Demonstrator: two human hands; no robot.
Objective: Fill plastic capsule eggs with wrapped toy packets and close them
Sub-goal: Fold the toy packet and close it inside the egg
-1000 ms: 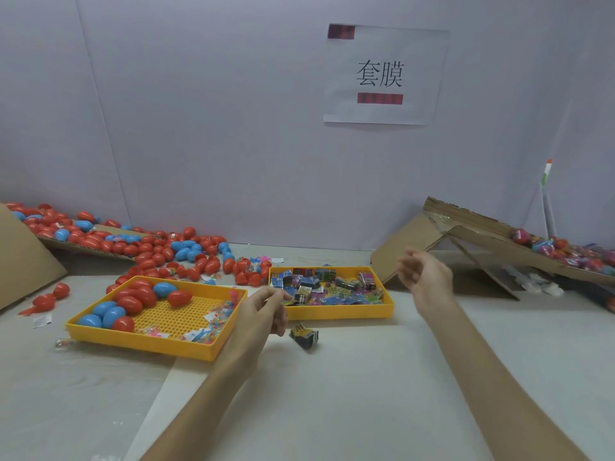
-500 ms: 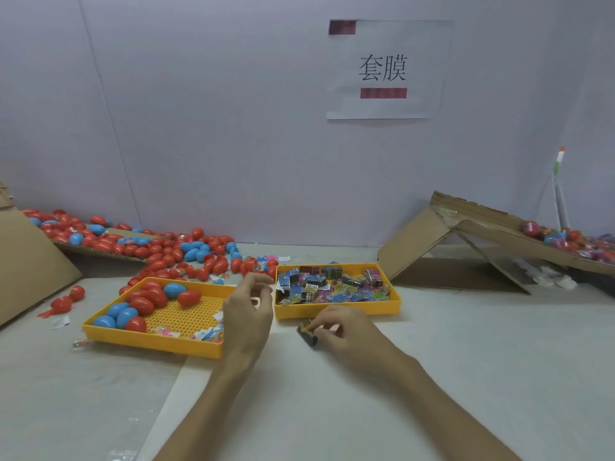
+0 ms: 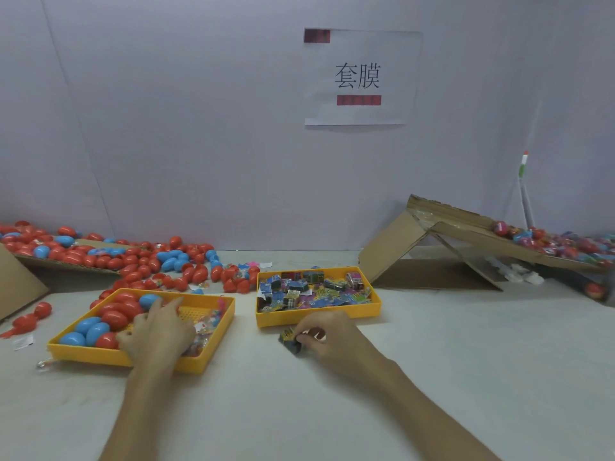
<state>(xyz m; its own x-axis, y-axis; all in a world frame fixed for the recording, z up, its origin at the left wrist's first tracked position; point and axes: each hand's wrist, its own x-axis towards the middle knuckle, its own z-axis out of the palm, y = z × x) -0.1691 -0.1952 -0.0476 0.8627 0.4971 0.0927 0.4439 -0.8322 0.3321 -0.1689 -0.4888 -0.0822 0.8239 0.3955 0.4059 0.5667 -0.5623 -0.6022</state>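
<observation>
A dark wrapped toy packet [image 3: 289, 341] lies on the table just in front of the right yellow tray [image 3: 372, 311], which is full of several colourful packets. My right hand [image 3: 327, 337] pinches that packet with curled fingers. The left yellow tray [image 3: 106, 356] holds several red and blue capsule eggs [image 3: 114, 319] and small loose toys. My left hand [image 3: 158, 331] reaches into this tray, fingers spread above the eggs, index fingertip near a blue egg [image 3: 149, 299]. No egg is gripped as far as I can see.
Several more red and blue eggs [image 3: 133, 261] lie heaped along the back left on cardboard. A cardboard ramp [image 3: 466, 234] at the right carries filled eggs [image 3: 549, 242]. A paper sign [image 3: 361, 78] hangs on the wall. A brown cardboard piece [image 3: 16, 284] stands at far left.
My left hand moved left and down into the egg tray. My right hand came down from the air onto the loose packet and now pinches it.
</observation>
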